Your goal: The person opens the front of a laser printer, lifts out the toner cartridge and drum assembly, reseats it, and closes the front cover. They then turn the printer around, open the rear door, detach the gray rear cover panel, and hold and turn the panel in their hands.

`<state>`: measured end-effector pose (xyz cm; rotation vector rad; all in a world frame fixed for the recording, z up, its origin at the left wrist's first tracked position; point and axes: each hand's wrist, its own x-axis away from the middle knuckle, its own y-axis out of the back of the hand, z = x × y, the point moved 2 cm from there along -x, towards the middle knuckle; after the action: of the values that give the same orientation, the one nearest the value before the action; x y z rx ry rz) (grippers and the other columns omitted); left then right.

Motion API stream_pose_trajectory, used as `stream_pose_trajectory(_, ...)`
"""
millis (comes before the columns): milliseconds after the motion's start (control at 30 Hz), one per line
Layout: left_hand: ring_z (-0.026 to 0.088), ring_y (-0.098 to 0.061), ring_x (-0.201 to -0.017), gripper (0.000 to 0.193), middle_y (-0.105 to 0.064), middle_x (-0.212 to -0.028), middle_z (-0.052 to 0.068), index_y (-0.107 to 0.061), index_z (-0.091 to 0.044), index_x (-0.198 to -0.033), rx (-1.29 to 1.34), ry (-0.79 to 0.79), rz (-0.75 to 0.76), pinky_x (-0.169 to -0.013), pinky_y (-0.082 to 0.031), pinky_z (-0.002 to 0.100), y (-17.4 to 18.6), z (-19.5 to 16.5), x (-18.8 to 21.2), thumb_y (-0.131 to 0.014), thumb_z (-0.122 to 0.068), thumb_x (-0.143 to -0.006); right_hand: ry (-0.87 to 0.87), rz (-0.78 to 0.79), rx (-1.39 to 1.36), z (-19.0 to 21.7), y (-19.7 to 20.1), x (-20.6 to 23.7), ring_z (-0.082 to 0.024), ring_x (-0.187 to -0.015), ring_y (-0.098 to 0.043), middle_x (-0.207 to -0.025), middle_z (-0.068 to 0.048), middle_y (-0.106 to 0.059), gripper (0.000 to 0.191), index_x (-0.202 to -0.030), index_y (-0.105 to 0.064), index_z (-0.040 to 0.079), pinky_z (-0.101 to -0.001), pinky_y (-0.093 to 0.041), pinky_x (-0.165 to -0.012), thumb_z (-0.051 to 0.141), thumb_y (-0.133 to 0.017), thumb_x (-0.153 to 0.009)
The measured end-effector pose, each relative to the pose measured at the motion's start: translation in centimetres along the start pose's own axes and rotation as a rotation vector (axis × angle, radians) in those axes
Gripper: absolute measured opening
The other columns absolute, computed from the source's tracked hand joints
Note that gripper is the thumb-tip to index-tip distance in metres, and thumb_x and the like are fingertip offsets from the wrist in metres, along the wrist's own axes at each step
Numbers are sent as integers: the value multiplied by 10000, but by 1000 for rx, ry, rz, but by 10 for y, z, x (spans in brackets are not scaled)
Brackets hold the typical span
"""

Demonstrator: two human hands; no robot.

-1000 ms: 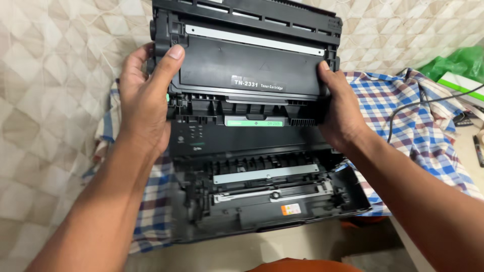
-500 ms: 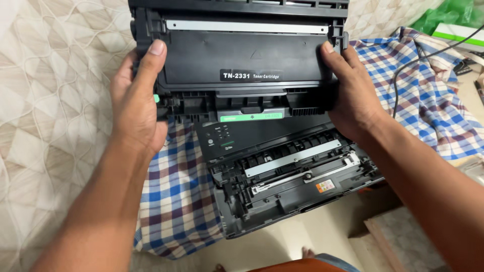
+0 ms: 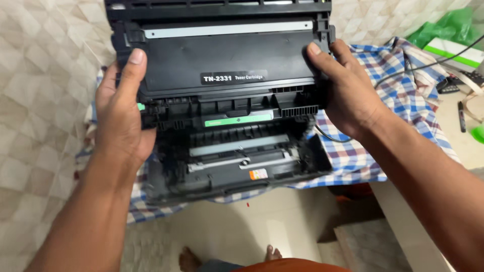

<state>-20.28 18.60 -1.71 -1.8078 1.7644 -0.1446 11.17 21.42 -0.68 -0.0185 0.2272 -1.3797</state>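
A long black toner cartridge unit [image 3: 222,70] with a white label and a green strip along its lower edge is held level above an open black printer [image 3: 237,161]. My left hand [image 3: 121,116] grips the cartridge's left end, thumb on top. My right hand [image 3: 343,90] grips its right end, thumb on the upper corner. The printer's front flap hangs open toward me, showing metal rollers and a small orange sticker inside.
The printer rests on a blue and white checked cloth [image 3: 398,111] over a small table. A black cable [image 3: 428,63] crosses the cloth at the right. Green and white packaging [image 3: 454,35] and a black pen [image 3: 461,117] lie far right. Patterned floor tiles [image 3: 40,100] spread to the left; my bare toes [image 3: 189,259] show below.
The cartridge, held in both hands, has come up and closer to the camera, away from the printer's opening. The view has shifted slightly, so the printer sits more squarely below.
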Motion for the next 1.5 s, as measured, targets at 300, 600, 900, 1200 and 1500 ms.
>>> stream_pose_trajectory(300,147,-661,-1113,396,-662,-1223,25,-591,-73,-1333,-61,-18,-84,-989,-602,365,-25,-36,92,-740,-267,-1022,-68,73,-1,24,6,75,-266,-1329,-569,-1419,-122,-558,695,-1450,-424,107,-468,-526,-1080,430,-718,-909)
stream_pose_trajectory(600,153,-692,-1076,408,-688,-1198,52,-600,-34,-1319,-97,9,-105,-959,-619,359,-41,-63,147,-718,-279,-1015,-91,104,-23,42,-2,134,-257,-1343,-567,-1436,-108,-561,702,-1460,-419,124,-450,-511,-1114,440,-712,-907)
stream_pose_trajectory(900,161,-714,-1040,363,-704,-1177,63,-611,-24,-1271,-95,89,-131,-937,-634,364,-56,-75,206,-699,-252,-1003,-169,68,18,54,-1,204,-201,-1183,-634,-1290,-99,-614,603,-1364,-493,71,-398,-573,-1002,433,-699,-928)
stream_pose_trajectory(1200,140,-721,-1030,367,-719,-1171,62,-629,0,-1250,-105,267,-214,-916,-612,311,-71,-65,266,-645,-260,-992,-331,-80,139,50,9,259,-192,-1020,-665,-1103,-108,-642,547,-1256,-555,14,-372,-590,-861,440,-684,-939)
stream_pose_trajectory(1500,129,-700,-944,399,-732,-1102,56,-685,-22,-1216,-285,537,-292,-803,-570,300,-71,-38,298,-659,-312,-942,-585,-99,132,23,28,279,-175,-906,-704,-1060,-111,-707,594,-1305,-609,-26,-355,-599,-756,434,-633,-931)
